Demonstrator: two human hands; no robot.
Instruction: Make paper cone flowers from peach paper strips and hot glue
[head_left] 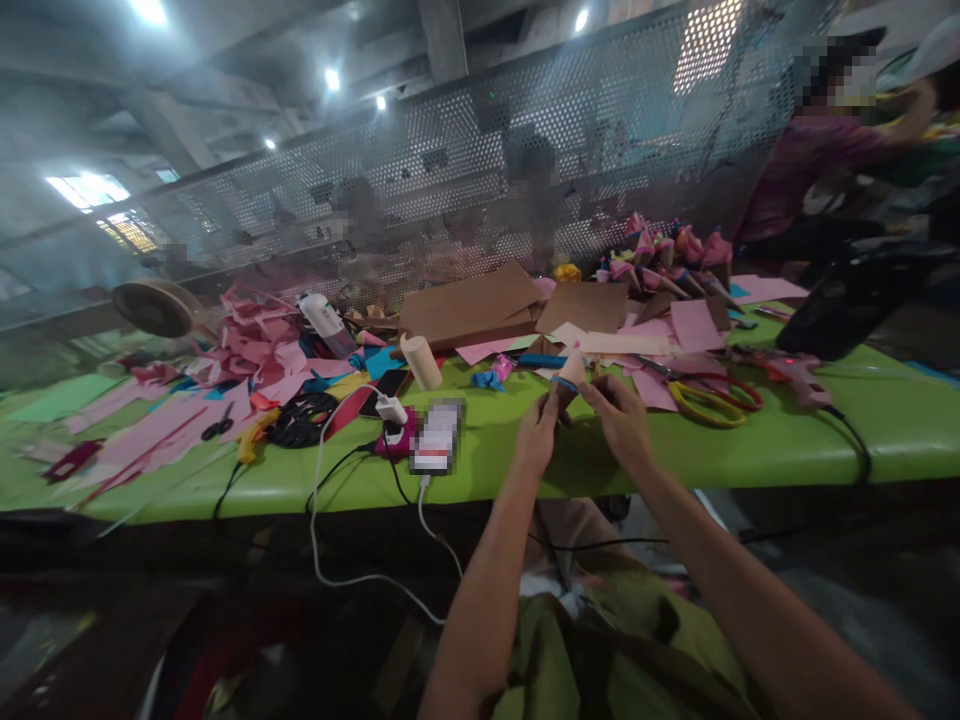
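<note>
Small pink paper cone (573,366) being held above the front part of the green table (487,450).
Cone is being gripped near its lower end by the left hand (536,430), fingers closed; the right hand (616,412) is being held right beside it, fingers bunched, whether pinching paper cannot be told. Progress, judged: the cone shape is seemingly being finished already, a blue band (564,384) being seen around it; what is being left undone on it cannot be told. Similar-looking pieces (667,255) are being stacked at back right; pink sheets (695,325), apparently unshaped, are being left loose nearby.
</note>
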